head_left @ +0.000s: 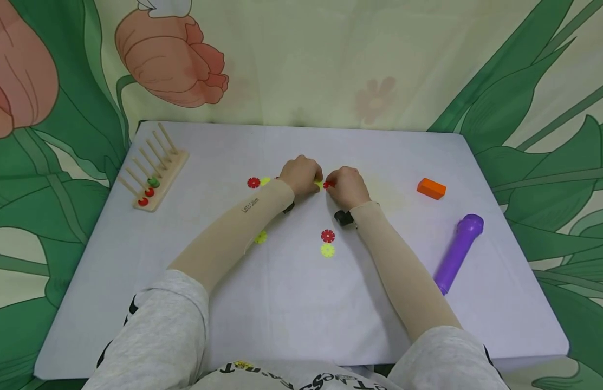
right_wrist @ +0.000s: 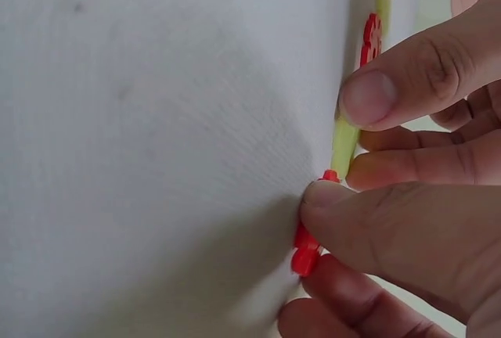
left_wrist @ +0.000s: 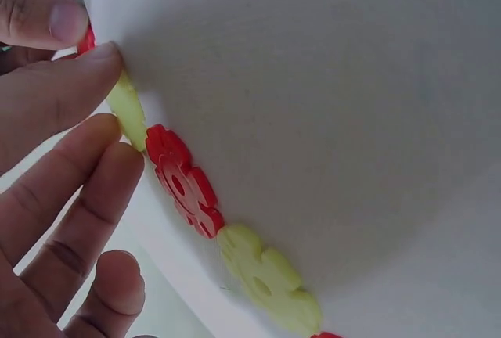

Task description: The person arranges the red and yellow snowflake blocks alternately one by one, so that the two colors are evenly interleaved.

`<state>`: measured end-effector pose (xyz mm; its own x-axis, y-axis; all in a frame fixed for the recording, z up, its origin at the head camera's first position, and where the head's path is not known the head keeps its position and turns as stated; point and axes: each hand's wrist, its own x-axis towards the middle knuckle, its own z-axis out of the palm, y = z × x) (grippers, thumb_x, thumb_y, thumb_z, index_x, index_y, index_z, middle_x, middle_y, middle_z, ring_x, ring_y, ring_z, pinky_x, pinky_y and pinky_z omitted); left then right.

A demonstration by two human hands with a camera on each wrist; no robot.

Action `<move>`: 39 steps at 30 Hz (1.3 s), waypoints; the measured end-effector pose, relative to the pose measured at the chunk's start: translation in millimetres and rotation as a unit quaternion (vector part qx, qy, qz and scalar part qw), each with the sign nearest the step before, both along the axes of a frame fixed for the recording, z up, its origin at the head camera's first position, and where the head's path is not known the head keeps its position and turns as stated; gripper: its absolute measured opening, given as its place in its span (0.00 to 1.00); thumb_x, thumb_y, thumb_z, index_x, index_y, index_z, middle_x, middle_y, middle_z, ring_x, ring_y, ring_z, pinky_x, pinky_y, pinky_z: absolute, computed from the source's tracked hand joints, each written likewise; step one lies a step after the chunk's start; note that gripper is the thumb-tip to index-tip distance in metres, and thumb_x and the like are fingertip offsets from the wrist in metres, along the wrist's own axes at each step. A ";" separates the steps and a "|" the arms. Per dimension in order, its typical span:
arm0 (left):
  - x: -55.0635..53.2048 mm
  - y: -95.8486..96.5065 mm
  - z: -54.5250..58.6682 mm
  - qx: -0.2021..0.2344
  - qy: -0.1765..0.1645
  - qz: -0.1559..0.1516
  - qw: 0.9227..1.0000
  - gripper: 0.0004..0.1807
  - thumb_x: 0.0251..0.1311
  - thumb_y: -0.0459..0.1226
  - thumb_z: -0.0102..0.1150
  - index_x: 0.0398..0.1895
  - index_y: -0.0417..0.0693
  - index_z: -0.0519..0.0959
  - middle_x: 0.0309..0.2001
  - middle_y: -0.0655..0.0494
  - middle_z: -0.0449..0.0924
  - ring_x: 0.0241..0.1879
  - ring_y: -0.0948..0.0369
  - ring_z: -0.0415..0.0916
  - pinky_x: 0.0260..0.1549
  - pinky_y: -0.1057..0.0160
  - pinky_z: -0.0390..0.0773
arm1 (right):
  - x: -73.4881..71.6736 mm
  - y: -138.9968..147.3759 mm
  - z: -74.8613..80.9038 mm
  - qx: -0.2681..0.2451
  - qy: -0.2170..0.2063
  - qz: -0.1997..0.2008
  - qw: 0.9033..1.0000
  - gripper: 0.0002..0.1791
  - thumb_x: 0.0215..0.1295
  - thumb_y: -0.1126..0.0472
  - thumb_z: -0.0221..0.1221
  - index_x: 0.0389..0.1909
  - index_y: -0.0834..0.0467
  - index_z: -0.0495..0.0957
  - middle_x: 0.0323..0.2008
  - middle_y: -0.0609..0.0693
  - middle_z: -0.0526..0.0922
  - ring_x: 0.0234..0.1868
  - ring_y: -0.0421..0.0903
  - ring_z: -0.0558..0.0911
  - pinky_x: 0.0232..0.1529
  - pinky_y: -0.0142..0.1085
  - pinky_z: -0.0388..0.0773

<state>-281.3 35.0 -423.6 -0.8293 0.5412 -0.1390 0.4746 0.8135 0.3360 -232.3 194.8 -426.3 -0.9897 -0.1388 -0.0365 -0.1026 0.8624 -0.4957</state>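
Left hand (head_left: pixel 301 174) pinches the yellow disc (right_wrist: pixel 344 149); right hand (head_left: pixel 348 188) pinches the red disc (right_wrist: pixel 305 260). Apparent step: joining. Next move likely requires aligning edges, then pressing.

Red flower disc (right_wrist: pixel 306 260), touching red-yellow flower chain (left_wrist: pixel 192 191)

Yellow disc (left_wrist: pixel 128 114), seemingly in left hand (left_wrist: pixel 51 177)

You had free room over the desk (head_left: pixel 281 314) between your right hand (head_left: pixel 347 187) and the orange block (head_left: pixel 431 188). Nearer to you, the purple tube (head_left: pixel 458 253) was an obstacle; at left, the peg rack (head_left: pixel 166 182) obstructed the passage.
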 end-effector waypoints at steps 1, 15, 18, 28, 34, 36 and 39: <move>0.3 0.9 -1.0 0.000 0.001 -0.001 1.000 0.16 0.64 0.43 0.71 0.54 0.51 0.88 0.51 0.56 0.87 0.53 0.54 0.75 0.54 0.52 0.81 | 0.4 0.7 -1.1 -0.001 0.001 -0.001 1.000 0.12 0.65 0.70 0.62 0.47 0.65 0.88 0.46 0.60 0.90 0.54 0.58 0.84 0.60 0.51 0.80; 4.6 19.1 -10.5 -0.001 0.010 -0.015 1.000 0.18 0.65 0.44 0.68 0.56 0.50 0.86 0.48 0.54 0.86 0.51 0.54 0.77 0.49 0.52 0.82 | 11.7 13.0 -16.7 -0.092 -0.001 -0.042 0.995 0.21 0.70 0.68 0.58 0.63 0.65 0.78 0.51 0.62 0.88 0.51 0.57 0.88 0.55 0.48 0.83; 3.9 21.8 -8.5 0.000 0.012 -0.016 1.000 0.15 0.66 0.43 0.67 0.53 0.51 0.87 0.47 0.55 0.86 0.51 0.55 0.77 0.49 0.52 0.81 | 24.1 11.6 -15.0 -0.088 0.014 -0.059 0.994 0.19 0.72 0.65 0.58 0.61 0.63 0.79 0.51 0.61 0.87 0.48 0.56 0.87 0.53 0.48 0.83; -3.0 30.4 9.4 -0.025 0.014 -0.027 0.999 0.10 0.66 0.41 0.67 0.47 0.51 0.88 0.45 0.55 0.86 0.51 0.55 0.77 0.50 0.53 0.82 | 79.9 -26.0 -0.3 -0.073 0.034 0.071 0.994 0.07 0.69 0.63 0.64 0.41 0.61 0.88 0.39 0.54 0.90 0.40 0.48 0.87 0.46 0.43 0.84; -9.4 35.4 6.9 -0.045 0.021 -0.038 0.998 0.10 0.64 0.42 0.69 0.46 0.53 0.89 0.45 0.56 0.86 0.51 0.56 0.77 0.50 0.53 0.82 | 97.7 -69.2 -6.5 -0.020 0.054 0.200 0.978 0.09 0.66 0.64 0.67 0.45 0.61 0.87 0.41 0.53 0.90 0.47 0.50 0.86 0.56 0.43 0.82; -8.9 36.1 6.2 -0.049 0.024 -0.040 0.998 0.10 0.64 0.42 0.70 0.46 0.52 0.89 0.46 0.56 0.87 0.52 0.55 0.77 0.51 0.53 0.83 | 101.1 -83.8 -10.0 -0.001 0.070 0.224 0.972 0.10 0.67 0.63 0.67 0.46 0.61 0.86 0.40 0.52 0.89 0.48 0.51 0.85 0.58 0.43 0.80; -6.1 36.8 5.9 -0.050 0.026 -0.041 0.998 0.10 0.63 0.42 0.71 0.45 0.52 0.89 0.45 0.55 0.87 0.52 0.55 0.78 0.51 0.53 0.83 | 104.0 -102.0 -17.9 0.018 0.124 0.248 0.961 0.12 0.68 0.61 0.66 0.49 0.61 0.84 0.44 0.53 0.88 0.52 0.51 0.84 0.60 0.43 0.79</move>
<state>-287.4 71.7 -417.7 -0.7902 0.5933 -0.1536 0.5556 0.7992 0.2291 -128.3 92.8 -444.3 -0.7815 -0.5981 0.1774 -0.6157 0.6935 -0.3742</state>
